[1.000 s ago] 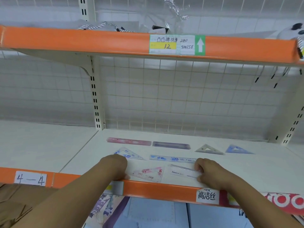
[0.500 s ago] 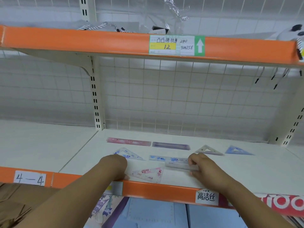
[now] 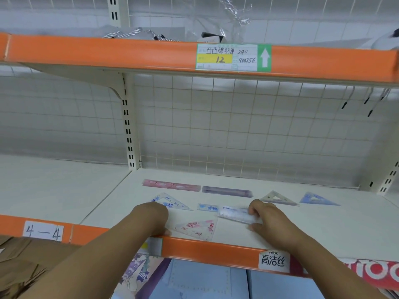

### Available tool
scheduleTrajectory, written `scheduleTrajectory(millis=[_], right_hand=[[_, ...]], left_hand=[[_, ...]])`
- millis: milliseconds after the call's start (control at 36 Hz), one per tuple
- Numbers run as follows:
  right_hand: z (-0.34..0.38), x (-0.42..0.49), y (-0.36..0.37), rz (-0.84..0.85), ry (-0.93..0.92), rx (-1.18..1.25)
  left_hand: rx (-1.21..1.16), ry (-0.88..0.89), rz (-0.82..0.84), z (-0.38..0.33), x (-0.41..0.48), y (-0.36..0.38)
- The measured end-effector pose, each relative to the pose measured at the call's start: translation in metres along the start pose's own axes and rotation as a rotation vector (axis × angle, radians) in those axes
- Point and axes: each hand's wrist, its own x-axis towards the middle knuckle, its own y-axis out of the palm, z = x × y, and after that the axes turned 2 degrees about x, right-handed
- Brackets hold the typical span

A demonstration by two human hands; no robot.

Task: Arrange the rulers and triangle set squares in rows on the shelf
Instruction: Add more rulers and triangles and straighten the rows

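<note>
Ref. pt = pink-print set sq. (image 3: 196, 230), flat on the shelf (image 3: 323, 225). The orange lip (image 3: 216, 248) runs just in front of it.

R hand (image 3: 272, 221): fingers on the far edge, thumb on the near edge, pinching the R end of the clear ruler (image 3: 235, 214). Ruler sits just behind-right of ref., skewed. Its L end meets the blue-print ruler (image 3: 208, 207); over it or only against it, can't tell.

L hand (image 3: 151, 219): knuckles up, just left of ref., thumb tip at or v. near ref.'s L corner. Fingertips hidden, so can't tell if it grips anything.

Blue-print set sq. (image 3: 170, 202): behind-left of ref. Back row, well behind ref.: pink ruler (image 3: 171, 185), purple ruler (image 3: 226, 192), then further right grey set sq. (image 3: 277, 198) and blue set sq. (image 3: 317, 199).

Step (est.): seating the clear ruler in the mid row, right of the blue-print ruler.

Risks:
- Ruler set down as it lies now → skewed, poss. overlapping the blue-print ruler. Cause: grip at one end only, far end free to swing.
- Sliding it sideways → shoves the blue-print ruler out of line. Thin flat plastic on a smooth shelf prob. skates easily.
- Ref. sits close to the lip, so a drag from the L hand or forearm could tip it over the front.
- R wrist swinging wide → could clip the grey set sq.
</note>
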Motion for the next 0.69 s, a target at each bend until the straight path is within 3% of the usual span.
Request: scheduleTrajectory(millis=[167,472,694], right_hand=[[0.000,0.007,0.003,0.025,0.025,0.039],[0.002,0.037,0.010,-0.028,-0.043,-0.153],[0.011,0.062,0.005,0.002,-0.001,-0.151]], left_hand=[[0.005,0.002,0.000,-0.001,-0.002,-0.004],[-0.025,-0.006,0.018,0.000,-0.002,-0.007],[-0.033,-0.015,0.028,0.000,-0.002,-0.009]])
